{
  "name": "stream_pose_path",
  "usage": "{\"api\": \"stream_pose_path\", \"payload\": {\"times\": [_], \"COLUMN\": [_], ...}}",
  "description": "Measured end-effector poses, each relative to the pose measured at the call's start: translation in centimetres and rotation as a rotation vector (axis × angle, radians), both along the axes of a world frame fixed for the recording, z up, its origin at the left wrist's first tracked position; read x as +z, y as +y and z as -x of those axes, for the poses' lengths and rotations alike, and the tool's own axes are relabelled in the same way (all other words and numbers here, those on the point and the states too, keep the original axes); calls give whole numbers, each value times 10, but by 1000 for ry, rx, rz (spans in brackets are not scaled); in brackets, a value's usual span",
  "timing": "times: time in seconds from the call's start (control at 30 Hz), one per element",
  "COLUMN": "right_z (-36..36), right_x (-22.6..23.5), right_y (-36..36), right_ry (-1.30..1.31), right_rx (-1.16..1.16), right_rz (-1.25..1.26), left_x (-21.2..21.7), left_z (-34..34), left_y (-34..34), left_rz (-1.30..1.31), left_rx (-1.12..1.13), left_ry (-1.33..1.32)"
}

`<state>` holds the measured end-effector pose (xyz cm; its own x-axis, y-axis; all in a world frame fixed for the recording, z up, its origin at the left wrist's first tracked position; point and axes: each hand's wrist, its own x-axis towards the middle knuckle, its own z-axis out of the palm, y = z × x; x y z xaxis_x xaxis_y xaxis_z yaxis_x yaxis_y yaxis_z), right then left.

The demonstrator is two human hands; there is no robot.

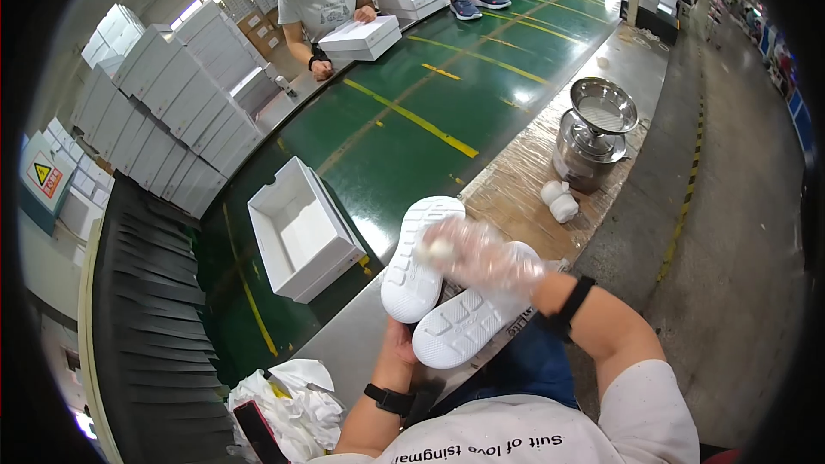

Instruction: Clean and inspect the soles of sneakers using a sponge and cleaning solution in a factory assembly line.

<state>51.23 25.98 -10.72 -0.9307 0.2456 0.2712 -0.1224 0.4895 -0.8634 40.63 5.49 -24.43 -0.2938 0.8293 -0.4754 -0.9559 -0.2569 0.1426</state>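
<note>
Two shoes with white soles are turned sole up in front of me; one sole points away, the other sole lies nearer and aslant. My left hand grips them from below, its fingers mostly hidden under the shoes. Over the soles is my right hand in a clear plastic glove, slightly blurred. Its fingers close on a small white wad against the farther sole. Beyond it, more white wads lie on the bench beside a metal dispenser with a dish top.
An open white shoebox stands on the green conveyor belt. Across it, a person handles a closed white box. Stacked boxes rise at left. White paper and a phone lie near my left arm.
</note>
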Motion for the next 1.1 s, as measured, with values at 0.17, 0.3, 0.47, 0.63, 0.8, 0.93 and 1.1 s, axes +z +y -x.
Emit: {"api": "stream_pose_path", "payload": {"times": [0.17, 0.3, 0.47, 0.63, 0.8, 0.93, 1.1], "right_z": [-1, 12, 3, 19, -38, -63, -73], "right_x": [-14, -28, -22, -21, -9, -36, -66], "right_y": [-3, 17, 2, 37, 42, 42, 10], "right_ry": [272, 167, 416, 194, 346, 162, 165], "right_rx": [128, -114, 83, -209, -491, -538, -507], "right_rz": [-115, -83, -384, -419, 53, 142, 584], "left_x": [12, 13, 17, 28, 128, 237, 334], "left_z": [-5, -3, -1, 5, 33, 81, 126], "left_y": [0, 4, 9, 12, 18, -17, -47], "left_rz": [3, -14, 50, 278, 433, 432, 1517], "left_rx": [-89, -51, -74, -35, -81, -27, -523], "left_ry": [-51, -25, -34, 164, 715, 1183, 2498]}}
